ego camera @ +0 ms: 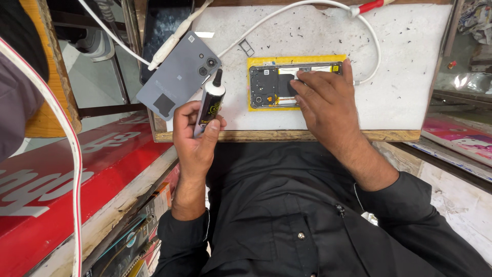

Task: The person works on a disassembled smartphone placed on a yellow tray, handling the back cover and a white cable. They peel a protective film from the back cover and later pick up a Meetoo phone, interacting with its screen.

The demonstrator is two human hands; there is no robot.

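Note:
My left hand point(193, 134) grips a small glue tube point(211, 102) with a black nozzle pointing up, held over the front edge of the white work board point(400, 61). My right hand point(325, 100) lies flat on an opened phone point(271, 84) whose inner parts show; the phone rests on a yellow pad point(253, 64). The fingers cover the phone's right half. A grey phone back cover point(179, 77) with camera holes lies to the left, just beyond the tube.
A white cable point(376, 43) with a red end loops across the board. A small SIM tray point(247, 48) lies above the phone. Another dark phone point(161, 25) sits at the back left. A red counter point(61, 184) runs along the left.

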